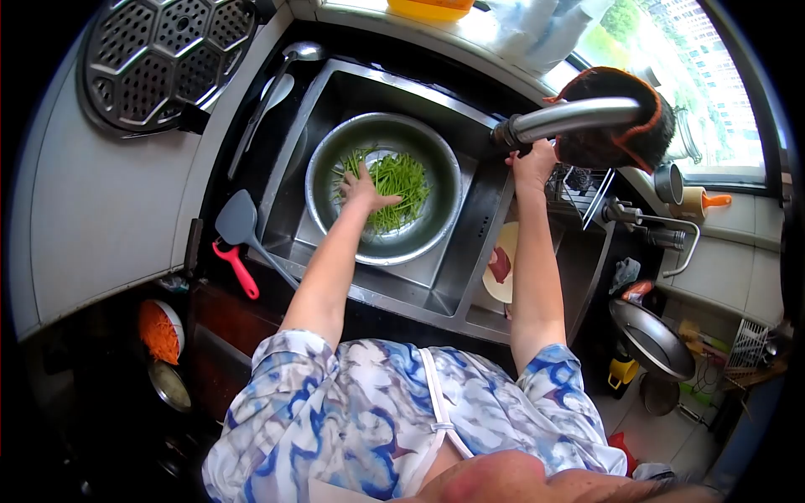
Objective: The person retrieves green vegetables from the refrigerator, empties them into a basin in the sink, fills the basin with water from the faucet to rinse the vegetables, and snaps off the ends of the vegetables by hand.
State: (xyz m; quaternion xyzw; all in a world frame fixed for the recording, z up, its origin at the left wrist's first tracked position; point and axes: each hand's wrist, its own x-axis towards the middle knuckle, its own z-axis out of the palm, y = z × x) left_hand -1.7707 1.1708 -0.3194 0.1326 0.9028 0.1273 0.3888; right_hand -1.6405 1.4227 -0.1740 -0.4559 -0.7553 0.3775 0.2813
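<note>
Head camera, looking straight down at a kitchen sink: a person in a blue-and-white patterned top works at a steel sink [457, 281] set into a dark counter. The left hand [364, 189] reaches into a round metal basin [428, 225] standing in the sink's left compartment, fingers spread wide and pressed flat onto a heap of thin green vegetable stalks [401, 180] that lie in the basin's bottom. The right hand [532, 163] is raised to the curved metal faucet [579, 116], its fingers closed around the spout near its dark nozzle end, which hangs above the basin's right rim. Behind the faucet a dark cloth with an orange edge [616, 126] is draped near the window ledge. In the sink's narrower right compartment a pale plate [501, 281] carries a reddish piece of food. On the counter to the left lie a grey spatula [239, 222], a red-handled tool [237, 268] just beside it, and a ladle [277, 88] along the sink's edge; a perforated metal steamer tray [163, 54] sits at upper left. A bowl of shredded carrot [159, 331] stands at lower left, and a wok [650, 339] rests at right, well apart from both hands.
</note>
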